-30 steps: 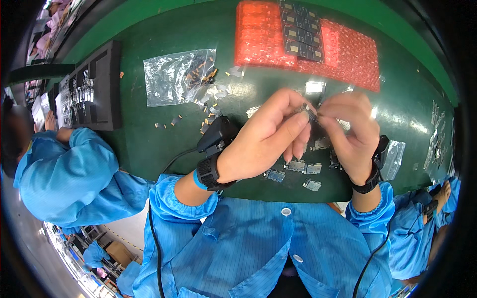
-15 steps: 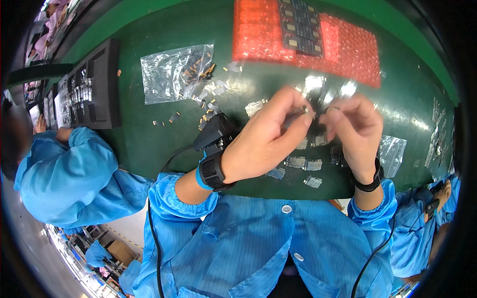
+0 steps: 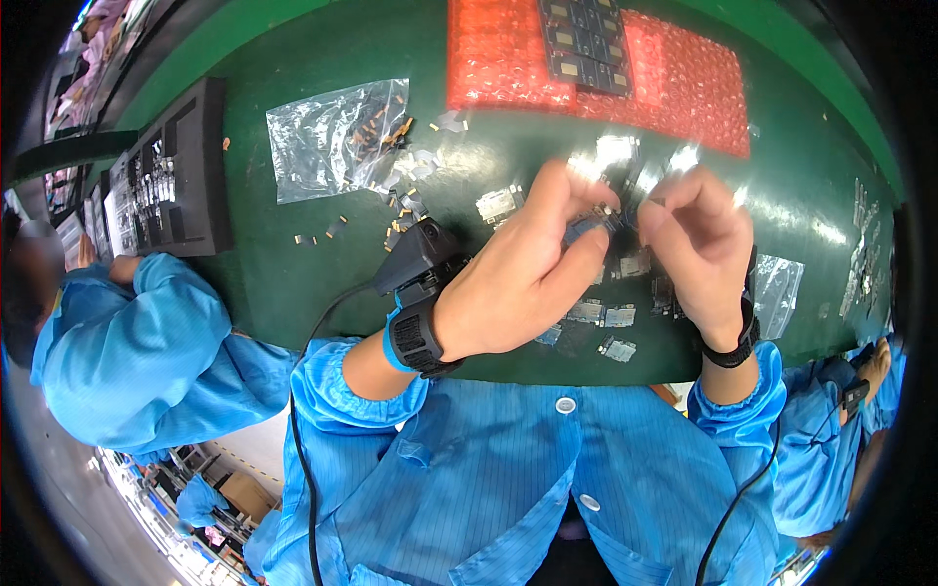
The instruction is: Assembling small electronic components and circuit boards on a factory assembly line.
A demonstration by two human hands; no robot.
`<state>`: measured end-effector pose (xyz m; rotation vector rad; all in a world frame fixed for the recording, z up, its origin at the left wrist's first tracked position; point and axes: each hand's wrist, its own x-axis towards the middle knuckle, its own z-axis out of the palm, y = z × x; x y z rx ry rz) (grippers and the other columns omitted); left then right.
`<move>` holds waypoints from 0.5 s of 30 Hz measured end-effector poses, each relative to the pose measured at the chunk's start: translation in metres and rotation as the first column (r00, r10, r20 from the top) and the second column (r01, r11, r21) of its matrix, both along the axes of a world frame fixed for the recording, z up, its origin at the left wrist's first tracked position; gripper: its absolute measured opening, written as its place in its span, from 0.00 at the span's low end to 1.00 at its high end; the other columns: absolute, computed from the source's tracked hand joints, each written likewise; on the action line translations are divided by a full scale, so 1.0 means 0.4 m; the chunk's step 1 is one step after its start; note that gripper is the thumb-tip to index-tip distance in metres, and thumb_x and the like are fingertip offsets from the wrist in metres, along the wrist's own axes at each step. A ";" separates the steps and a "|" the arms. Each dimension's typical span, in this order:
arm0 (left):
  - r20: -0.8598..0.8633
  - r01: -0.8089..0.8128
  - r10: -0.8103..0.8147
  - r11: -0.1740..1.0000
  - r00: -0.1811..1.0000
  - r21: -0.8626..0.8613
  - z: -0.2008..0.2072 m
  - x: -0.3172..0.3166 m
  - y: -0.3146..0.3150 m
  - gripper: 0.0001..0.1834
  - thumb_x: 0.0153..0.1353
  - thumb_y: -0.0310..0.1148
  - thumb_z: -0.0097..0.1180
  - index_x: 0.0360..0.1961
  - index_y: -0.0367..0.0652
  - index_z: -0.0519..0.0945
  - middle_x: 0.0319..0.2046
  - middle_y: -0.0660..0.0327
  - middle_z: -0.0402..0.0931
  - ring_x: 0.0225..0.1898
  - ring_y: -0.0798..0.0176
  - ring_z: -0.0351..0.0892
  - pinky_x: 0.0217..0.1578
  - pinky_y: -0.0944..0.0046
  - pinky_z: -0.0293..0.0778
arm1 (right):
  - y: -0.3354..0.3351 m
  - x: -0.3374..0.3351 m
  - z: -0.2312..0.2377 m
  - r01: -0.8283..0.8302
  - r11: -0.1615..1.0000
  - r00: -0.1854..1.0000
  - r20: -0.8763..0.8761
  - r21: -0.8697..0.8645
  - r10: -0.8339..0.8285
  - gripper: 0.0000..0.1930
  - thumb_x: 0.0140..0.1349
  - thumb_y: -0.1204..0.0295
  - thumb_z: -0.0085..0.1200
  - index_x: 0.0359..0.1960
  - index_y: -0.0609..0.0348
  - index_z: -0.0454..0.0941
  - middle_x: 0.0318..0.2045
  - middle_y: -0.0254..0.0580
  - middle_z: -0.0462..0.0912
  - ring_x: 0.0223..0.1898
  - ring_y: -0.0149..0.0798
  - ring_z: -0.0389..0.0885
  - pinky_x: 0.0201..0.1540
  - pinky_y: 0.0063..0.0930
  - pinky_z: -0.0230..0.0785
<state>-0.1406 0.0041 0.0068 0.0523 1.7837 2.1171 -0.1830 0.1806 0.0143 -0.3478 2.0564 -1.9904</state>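
My left hand point(image 3: 528, 269) is closed in a pinch, thumb and forefinger around a small dark circuit board piece point(image 3: 589, 227), mostly covered by the fingers. Just to its right, my right hand point(image 3: 699, 256) has thumb and fingertips pressed together beside that piece. Anything between those right fingertips is too small to make out. Below and around both hands lie several small silvery board pieces, such as one at the front point(image 3: 618, 349) and another left of the fingers point(image 3: 496, 203). A black strap with a boxy black device point(image 3: 422, 256) sits on my left wrist.
On the green table point(image 3: 264, 264), a clear bag point(image 3: 303, 146) and loose gold-ended flex strips point(image 3: 405, 210) lie left. Red bubble wrap point(image 3: 684, 88) bears a dark board panel point(image 3: 586, 44). Another clear bag point(image 3: 779, 293) lies right. A black foam tray point(image 3: 207, 186) stands near a co-worker point(image 3: 137, 342).
The dark board piece in my left fingers shows more than before. My right fingertips have shifted slightly, and the whole view has moved a little.
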 end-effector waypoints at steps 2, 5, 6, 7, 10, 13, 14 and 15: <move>0.012 0.008 -0.008 1.000 1.000 -0.012 -0.005 0.001 0.000 0.12 0.65 0.24 0.40 0.50 0.40 0.60 0.33 0.64 0.66 0.25 0.77 0.61 0.25 0.74 0.61 | -0.001 0.002 -0.001 0.000 1.000 1.000 -0.003 0.017 0.000 0.06 0.56 0.81 0.57 0.26 0.61 0.72 0.24 0.26 0.73 0.24 0.18 0.66 0.27 0.14 0.59; -0.012 -0.007 0.007 0.999 1.000 0.036 -0.013 0.004 0.002 0.12 0.66 0.25 0.40 0.49 0.39 0.60 0.32 0.63 0.66 0.24 0.76 0.61 0.25 0.74 0.61 | -0.003 0.004 -0.004 0.004 0.998 0.999 -0.032 0.060 -0.002 0.06 0.55 0.81 0.58 0.25 0.61 0.72 0.22 0.25 0.73 0.22 0.17 0.66 0.24 0.13 0.57; 0.024 0.009 -0.009 1.000 1.000 0.017 -0.005 0.005 -0.001 0.11 0.66 0.26 0.41 0.49 0.39 0.60 0.30 0.64 0.66 0.24 0.76 0.61 0.24 0.74 0.61 | -0.004 0.004 -0.005 0.008 0.996 0.998 -0.056 0.085 -0.004 0.06 0.55 0.81 0.58 0.25 0.61 0.73 0.21 0.25 0.73 0.21 0.16 0.65 0.23 0.12 0.57; 0.059 0.022 -0.022 1.000 0.998 -0.001 -0.002 0.005 -0.002 0.11 0.67 0.27 0.42 0.49 0.39 0.61 0.29 0.64 0.66 0.24 0.76 0.61 0.24 0.74 0.61 | -0.004 0.003 -0.005 0.005 0.996 0.998 -0.058 0.087 0.000 0.06 0.55 0.81 0.58 0.25 0.61 0.73 0.21 0.25 0.73 0.21 0.16 0.65 0.23 0.12 0.57; 0.014 -0.004 0.004 1.000 1.000 -0.009 -0.008 0.005 -0.003 0.11 0.67 0.29 0.43 0.48 0.39 0.61 0.27 0.65 0.66 0.23 0.76 0.62 0.23 0.75 0.61 | -0.002 0.000 -0.005 0.009 0.994 0.993 -0.120 0.109 0.004 0.06 0.55 0.81 0.58 0.25 0.61 0.73 0.21 0.25 0.73 0.22 0.16 0.66 0.23 0.12 0.57; 0.041 -0.004 0.004 1.000 0.999 0.008 -0.002 0.002 -0.005 0.11 0.67 0.30 0.44 0.48 0.39 0.62 0.27 0.65 0.66 0.23 0.76 0.62 0.23 0.75 0.61 | -0.001 0.001 -0.005 0.004 0.993 0.993 -0.120 0.115 0.009 0.05 0.54 0.81 0.58 0.25 0.62 0.73 0.21 0.25 0.73 0.22 0.16 0.66 0.24 0.12 0.58; 0.042 -0.004 0.004 1.000 0.999 0.007 -0.002 0.001 -0.005 0.11 0.67 0.30 0.44 0.48 0.39 0.62 0.27 0.65 0.66 0.23 0.76 0.62 0.23 0.75 0.61 | -0.002 0.001 -0.003 0.010 0.993 0.994 -0.106 0.120 0.002 0.06 0.54 0.81 0.59 0.25 0.62 0.73 0.21 0.26 0.73 0.22 0.16 0.66 0.24 0.12 0.58; 0.050 -0.004 0.004 1.000 0.999 0.019 -0.002 0.001 -0.006 0.11 0.67 0.30 0.44 0.48 0.39 0.62 0.28 0.65 0.67 0.23 0.76 0.62 0.23 0.75 0.61 | -0.003 0.002 -0.003 0.016 0.992 0.996 -0.091 0.125 -0.005 0.06 0.54 0.80 0.59 0.25 0.62 0.73 0.21 0.26 0.73 0.22 0.16 0.67 0.24 0.12 0.58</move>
